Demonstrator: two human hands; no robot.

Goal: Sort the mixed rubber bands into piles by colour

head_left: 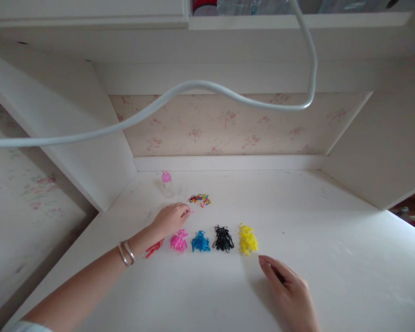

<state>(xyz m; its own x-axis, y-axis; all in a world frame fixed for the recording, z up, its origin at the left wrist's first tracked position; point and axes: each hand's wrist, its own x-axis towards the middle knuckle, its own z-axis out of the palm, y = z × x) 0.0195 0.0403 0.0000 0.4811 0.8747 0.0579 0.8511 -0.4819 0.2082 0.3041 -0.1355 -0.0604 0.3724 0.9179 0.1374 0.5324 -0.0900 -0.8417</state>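
My left hand (171, 217) is closed in a pinch, and a bit of pink rubber band (192, 211) sticks out from its fingertips. Just beyond it lies a small mixed pile of coloured rubber bands (201, 199). Sorted piles form a row nearer to me: red bands (154, 249), partly hidden by my left wrist, then pink bands (179, 241), blue bands (201, 241), black bands (223, 239) and yellow bands (248, 239). My right hand (288, 288) is by the yellow pile, apart from it, thumb and forefinger pressed together; anything between them is too small to see.
A clear bottle with a pink top (166, 183) stands at the back left of the white table (332, 258). A white cable (200, 84) hangs across the view. Side panels and a shelf (228, 44) enclose the table.
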